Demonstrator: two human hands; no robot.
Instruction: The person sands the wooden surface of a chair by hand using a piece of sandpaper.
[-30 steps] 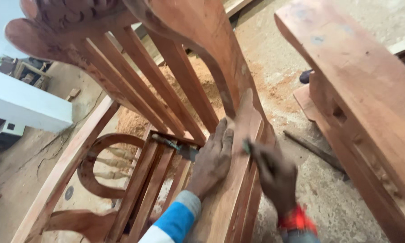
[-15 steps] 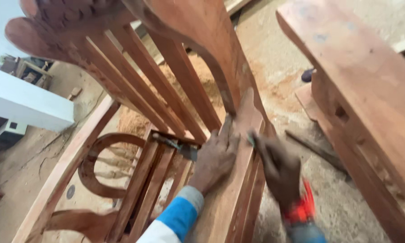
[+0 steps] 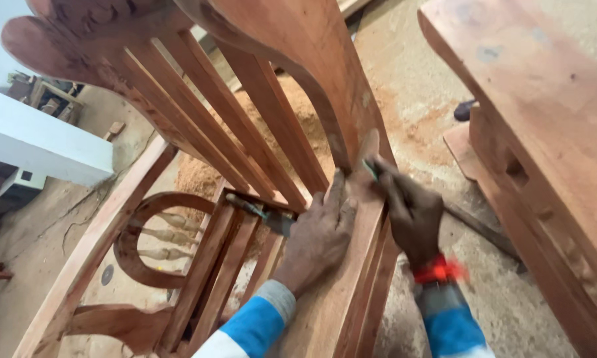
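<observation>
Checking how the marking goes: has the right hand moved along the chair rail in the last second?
Yes. The right hand has crept up the chair rail, toward the curved armrest joint, level with the left hand.

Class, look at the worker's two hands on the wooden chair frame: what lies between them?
In the head view, only a bare strip of the reddish chair rail lies between the left hand and the right hand, which holds a thin pencil-like tool.

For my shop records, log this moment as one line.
left hand: flat on reddish wooden chair frame | right hand: slim pencil-like tool on wood | floor: sawdust
</observation>
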